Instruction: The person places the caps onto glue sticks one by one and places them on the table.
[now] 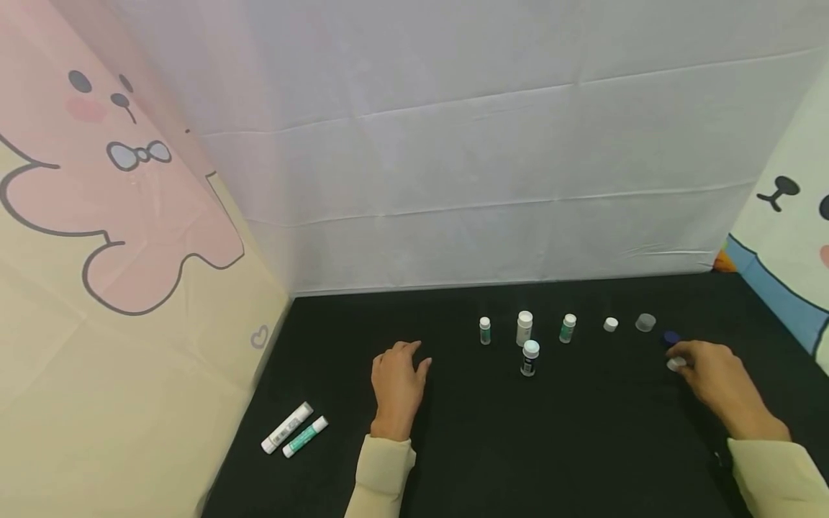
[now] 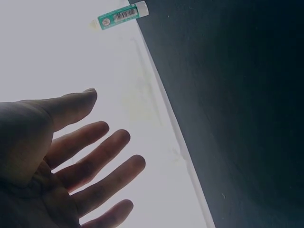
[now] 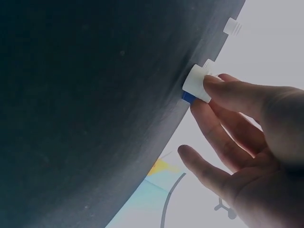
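Note:
On the right side of the black table, my right hand (image 1: 719, 378) pinches a white cap (image 3: 195, 81) between thumb and fingers, low over the tabletop. Just beyond it lies a dark blue cap (image 1: 671, 337), partly hidden in the right wrist view. A clear cap (image 1: 645, 322) and a small white cap (image 1: 611, 324) lie further left. My left hand (image 1: 396, 388) is over the left-middle of the table, fingers spread and slightly bent, holding nothing. Right of it stand a small green glue stick (image 1: 485, 331), a white one (image 1: 524, 329), a dark-labelled one (image 1: 529, 358) and another green one (image 1: 567, 328).
At the left of the black table (image 1: 479, 446), a larger white glue stick (image 1: 288, 428) and a green-labelled glue stick (image 1: 305, 437) lie side by side. A white cloth wall (image 1: 453, 180) closes off the back, with printed cloths at both sides.

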`<state>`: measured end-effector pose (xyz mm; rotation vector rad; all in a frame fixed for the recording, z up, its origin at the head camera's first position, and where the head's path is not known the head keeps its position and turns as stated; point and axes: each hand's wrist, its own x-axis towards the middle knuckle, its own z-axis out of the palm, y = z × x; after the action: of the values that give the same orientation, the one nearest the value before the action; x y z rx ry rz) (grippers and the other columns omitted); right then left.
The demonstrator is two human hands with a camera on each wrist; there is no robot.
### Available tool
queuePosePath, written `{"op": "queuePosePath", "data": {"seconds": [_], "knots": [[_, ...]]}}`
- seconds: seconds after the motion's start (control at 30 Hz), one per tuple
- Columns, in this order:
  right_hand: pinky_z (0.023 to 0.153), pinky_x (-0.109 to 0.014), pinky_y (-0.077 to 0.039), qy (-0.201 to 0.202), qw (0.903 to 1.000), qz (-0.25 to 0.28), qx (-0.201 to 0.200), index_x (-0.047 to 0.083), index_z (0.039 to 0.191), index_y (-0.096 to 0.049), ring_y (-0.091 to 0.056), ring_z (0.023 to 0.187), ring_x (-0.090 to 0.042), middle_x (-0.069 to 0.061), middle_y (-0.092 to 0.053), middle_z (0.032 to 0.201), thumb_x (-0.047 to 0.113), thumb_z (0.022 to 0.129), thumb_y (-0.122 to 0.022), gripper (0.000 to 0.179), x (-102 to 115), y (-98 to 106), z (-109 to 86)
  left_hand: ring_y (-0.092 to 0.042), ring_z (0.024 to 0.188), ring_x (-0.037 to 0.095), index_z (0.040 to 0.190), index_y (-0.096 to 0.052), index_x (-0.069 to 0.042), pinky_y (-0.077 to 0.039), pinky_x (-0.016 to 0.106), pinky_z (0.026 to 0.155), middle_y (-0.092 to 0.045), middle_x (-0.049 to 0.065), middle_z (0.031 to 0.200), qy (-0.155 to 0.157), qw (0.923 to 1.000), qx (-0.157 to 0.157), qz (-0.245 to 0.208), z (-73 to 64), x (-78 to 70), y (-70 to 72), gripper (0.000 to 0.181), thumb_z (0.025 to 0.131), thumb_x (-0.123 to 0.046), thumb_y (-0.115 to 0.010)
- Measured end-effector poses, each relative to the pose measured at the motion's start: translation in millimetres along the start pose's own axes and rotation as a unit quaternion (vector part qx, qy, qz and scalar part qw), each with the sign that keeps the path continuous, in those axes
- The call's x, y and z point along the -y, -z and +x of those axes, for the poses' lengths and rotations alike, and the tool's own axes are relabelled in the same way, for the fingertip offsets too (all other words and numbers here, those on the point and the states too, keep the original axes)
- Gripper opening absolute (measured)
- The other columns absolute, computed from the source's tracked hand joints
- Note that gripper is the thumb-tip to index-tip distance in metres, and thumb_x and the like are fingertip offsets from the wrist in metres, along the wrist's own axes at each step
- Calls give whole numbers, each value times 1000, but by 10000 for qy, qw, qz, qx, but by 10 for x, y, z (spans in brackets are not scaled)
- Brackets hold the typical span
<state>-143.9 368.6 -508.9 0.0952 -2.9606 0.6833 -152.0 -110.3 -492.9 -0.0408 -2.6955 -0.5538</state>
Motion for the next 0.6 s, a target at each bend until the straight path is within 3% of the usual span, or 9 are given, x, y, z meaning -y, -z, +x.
{"op": "queuePosePath", "data": {"seconds": [0.6], "knots": [[77, -72, -48, 50, 9995, 164, -269, -11, 99, -74, -65, 96, -62, -37, -70, 102, -10, 86, -76, 14, 235, -21, -65, -73, 101, 30, 119, -80, -9, -53, 51, 100, -77, 9, 113, -177, 9998, 8, 6, 71, -83, -93, 36, 88, -24, -88]]}}
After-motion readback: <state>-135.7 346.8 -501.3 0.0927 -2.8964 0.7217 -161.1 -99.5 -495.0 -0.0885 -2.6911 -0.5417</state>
